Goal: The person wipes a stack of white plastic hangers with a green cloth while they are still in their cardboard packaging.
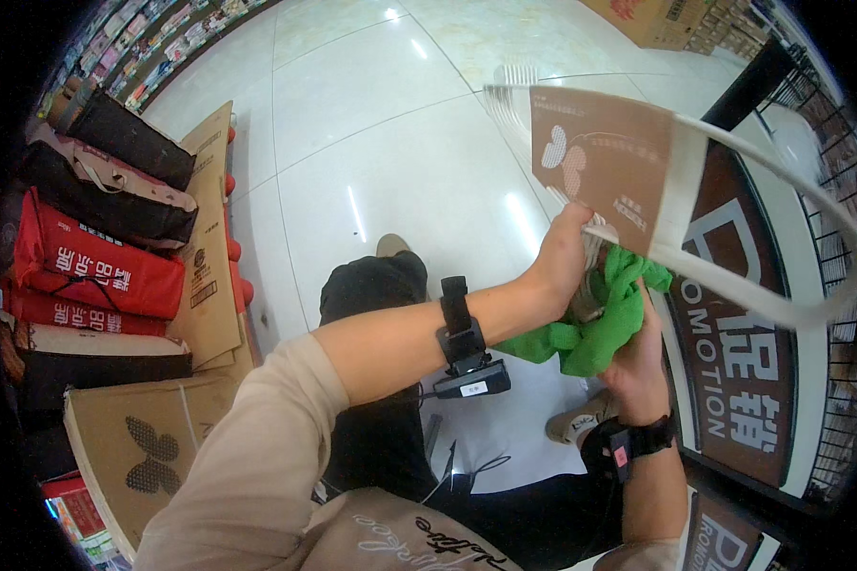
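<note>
My left hand is closed around the narrow part of a bundle of white hangers, partly hidden by my fingers. The bundle is wrapped in a brown printed cardboard sleeve, with white looped ends sticking out on both sides. Just below, my right hand grips a bunched green cloth that lies against the bundle and hangs down between my hands. The fingers of my right hand are partly hidden behind the cloth.
Brown promotion signs and a black wire rack stand close on the right. At left are a cardboard box, flat cardboard, red packages and black bags. A large carton stands beyond the tiled floor.
</note>
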{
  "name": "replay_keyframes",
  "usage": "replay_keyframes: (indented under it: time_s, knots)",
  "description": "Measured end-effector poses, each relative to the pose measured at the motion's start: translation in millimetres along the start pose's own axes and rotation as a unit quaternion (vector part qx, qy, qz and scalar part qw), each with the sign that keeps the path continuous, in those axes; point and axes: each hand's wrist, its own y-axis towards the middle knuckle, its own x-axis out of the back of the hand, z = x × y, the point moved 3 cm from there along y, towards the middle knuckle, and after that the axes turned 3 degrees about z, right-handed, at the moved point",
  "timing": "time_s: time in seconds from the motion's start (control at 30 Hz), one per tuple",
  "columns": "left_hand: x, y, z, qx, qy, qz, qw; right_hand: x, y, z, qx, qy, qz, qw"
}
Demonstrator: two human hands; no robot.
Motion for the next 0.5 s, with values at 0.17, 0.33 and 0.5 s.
replay_keyframes:
  time_s: [0.17, 0.33, 0.5]
  knots:
    - [-5.5, -7.5, -0.1, 0.115, -0.067, -0.012, 0.991, 26.3, 4.0, -3.8, -0.013, -0.032, -0.073, 0.997]
    - [2.8, -2.3, 3.4, 0.165, -0.076, -0.001, 0.983, 21.1, 1.5, -6.8, -0.061, -0.017, -0.071, 0.995]
    - [2.9, -0.8, 7.2, 0.163, -0.092, -0.019, 0.982, 20.0, -1.2, -12.7, -0.048, -0.027, -0.054, 0.997]
